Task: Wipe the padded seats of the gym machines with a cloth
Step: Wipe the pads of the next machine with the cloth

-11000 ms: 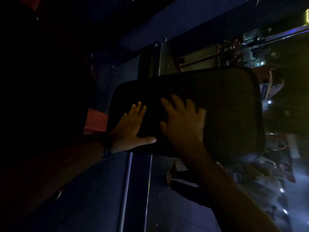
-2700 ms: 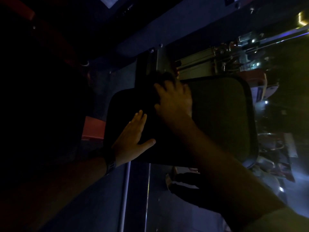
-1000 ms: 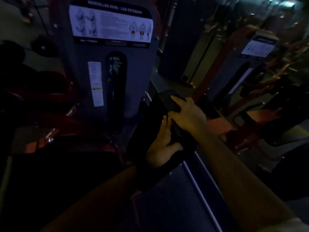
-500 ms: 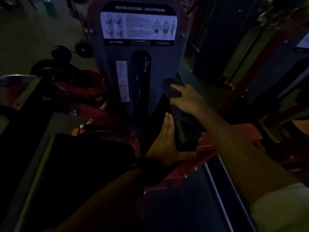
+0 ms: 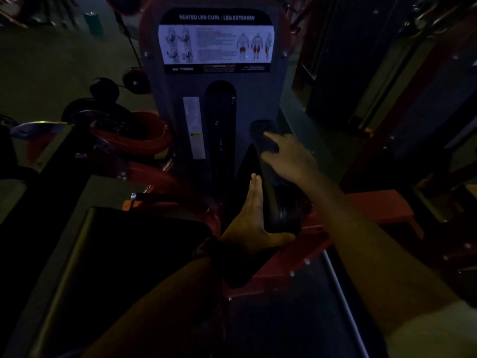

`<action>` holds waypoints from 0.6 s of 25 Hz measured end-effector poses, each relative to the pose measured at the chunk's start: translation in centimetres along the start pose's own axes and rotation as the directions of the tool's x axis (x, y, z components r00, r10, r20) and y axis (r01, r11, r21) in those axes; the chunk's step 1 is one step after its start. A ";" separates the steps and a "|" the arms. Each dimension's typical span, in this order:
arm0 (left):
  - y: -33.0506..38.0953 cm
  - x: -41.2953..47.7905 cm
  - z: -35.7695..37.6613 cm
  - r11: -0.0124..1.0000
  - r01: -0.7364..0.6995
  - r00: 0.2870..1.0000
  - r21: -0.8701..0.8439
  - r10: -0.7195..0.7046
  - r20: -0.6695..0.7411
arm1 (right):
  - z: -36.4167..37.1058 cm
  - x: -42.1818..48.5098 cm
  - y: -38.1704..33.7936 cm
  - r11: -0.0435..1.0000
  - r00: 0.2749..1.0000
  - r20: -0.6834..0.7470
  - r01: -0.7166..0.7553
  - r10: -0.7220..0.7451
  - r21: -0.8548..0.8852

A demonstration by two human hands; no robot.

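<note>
Black pad [image 5: 269, 202] seemingly under right hand [image 5: 286, 158]

Left hand [image 5: 254, 218] flat, thumb spread; right hand [image 5: 289, 158] palm down.

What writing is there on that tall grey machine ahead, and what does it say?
"SEATED LEG CURL / LEG EXTENSION": black header at the top of the grey machine tower.
White instruction panel below it: figure drawings and small print, too blurred to read.
Black strip under the panel: small marks, unreadable.
Narrow label beside the dark slot: unreadable.
</note>
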State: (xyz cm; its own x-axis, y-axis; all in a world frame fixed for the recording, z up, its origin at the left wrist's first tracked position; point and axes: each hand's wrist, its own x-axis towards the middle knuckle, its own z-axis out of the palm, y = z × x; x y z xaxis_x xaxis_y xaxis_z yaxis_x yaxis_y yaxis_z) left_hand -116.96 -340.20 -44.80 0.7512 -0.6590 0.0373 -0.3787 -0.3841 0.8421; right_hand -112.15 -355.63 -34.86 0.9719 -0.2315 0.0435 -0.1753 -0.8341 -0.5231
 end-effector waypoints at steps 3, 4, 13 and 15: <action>-0.3 0.1 0.3 1.000 -0.030 0.999 -0.003 0.030 -0.024 | 0.8 -3.4 2.1 0.999 0.997 -0.059 0.043 -0.043 -0.015; -0.3 0.2 0.3 1.000 -0.026 0.999 -0.003 0.026 -0.038 | 0.6 -2.4 2.1 0.999 0.998 -0.035 0.053 -0.053 -0.001; 0.3 0.0 0.4 0.997 -0.069 0.993 -0.047 0.064 -0.095 | 0.5 -5.8 2.9 0.972 0.973 -0.010 0.230 -0.230 0.056; 0.5 0.2 0.2 0.994 -0.090 0.991 -0.066 0.083 -0.107 | 0.2 -6.8 3.5 0.946 0.951 -0.034 0.308 -0.306 0.105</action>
State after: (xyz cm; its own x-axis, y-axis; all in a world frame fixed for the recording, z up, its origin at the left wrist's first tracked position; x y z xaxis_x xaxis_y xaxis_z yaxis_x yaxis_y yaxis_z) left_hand -117.11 -340.69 -44.44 0.7709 -0.6154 0.1641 -0.4081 -0.2795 0.8691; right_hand -119.32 -356.83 -37.15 0.9729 0.0179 0.2306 0.1501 -0.8075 -0.5704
